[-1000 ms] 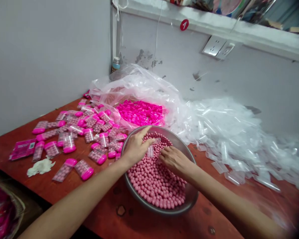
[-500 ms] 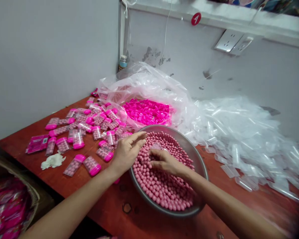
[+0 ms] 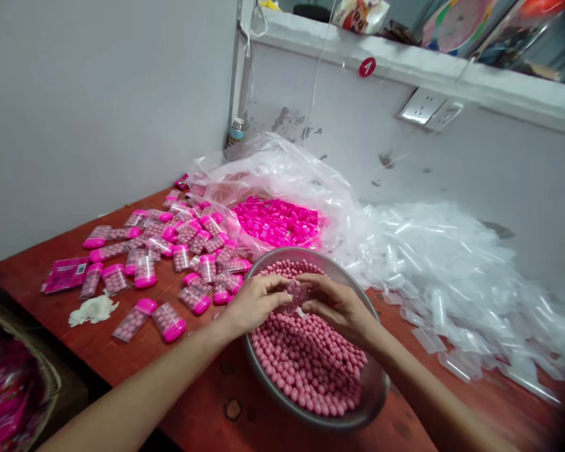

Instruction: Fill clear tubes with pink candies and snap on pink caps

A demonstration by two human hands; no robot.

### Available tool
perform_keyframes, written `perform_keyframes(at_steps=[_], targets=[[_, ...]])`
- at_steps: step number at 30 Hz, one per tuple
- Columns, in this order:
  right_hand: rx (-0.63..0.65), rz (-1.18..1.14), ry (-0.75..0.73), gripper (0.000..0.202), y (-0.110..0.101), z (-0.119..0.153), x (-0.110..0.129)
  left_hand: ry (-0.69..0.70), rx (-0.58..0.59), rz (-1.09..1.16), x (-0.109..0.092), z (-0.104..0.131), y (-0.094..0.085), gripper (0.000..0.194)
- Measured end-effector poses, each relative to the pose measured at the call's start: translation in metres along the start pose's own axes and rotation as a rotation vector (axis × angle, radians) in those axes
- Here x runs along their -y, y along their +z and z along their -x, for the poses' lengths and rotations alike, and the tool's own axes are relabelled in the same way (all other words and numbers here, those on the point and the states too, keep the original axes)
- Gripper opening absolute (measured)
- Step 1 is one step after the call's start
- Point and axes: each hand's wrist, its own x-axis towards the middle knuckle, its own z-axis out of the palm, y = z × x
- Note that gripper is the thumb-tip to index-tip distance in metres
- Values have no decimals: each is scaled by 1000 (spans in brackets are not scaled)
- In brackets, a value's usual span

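Note:
Over a metal bowl (image 3: 379, 376) of small pink balls (image 3: 306, 370), both hands meet at a small clear plastic container (image 3: 295, 296) with pink balls inside. My left hand (image 3: 257, 304) pinches it from the left between thumb and fingers. From the other side my right hand (image 3: 341, 307) grips it, fingers partly covering it. Left of the bowl lie several filled containers with pink caps (image 3: 169, 321). Behind it, loose bright pink caps (image 3: 277, 221) fill an open clear plastic bag (image 3: 282, 160).
A heap of empty clear containers (image 3: 437, 301) spreads over the right of the red table (image 3: 198, 389). At the left lie a pink packet (image 3: 66, 275) and a white crumpled lump (image 3: 93, 311). A box of pink packets (image 3: 9, 389) stands at lower left.
My right hand has lifted the clear container out of the balls, and my left hand has closed on it too. The view has tilted up slightly.

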Motion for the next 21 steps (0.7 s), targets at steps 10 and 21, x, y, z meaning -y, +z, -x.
perform_keyframes(at_steps=[10, 21], targets=[[126, 199, -75, 14, -8, 0, 0, 15, 84, -52, 1, -2, 3, 22], [157, 61, 86, 23, -27, 9, -4, -7, -36, -84, 0, 0, 10, 19]])
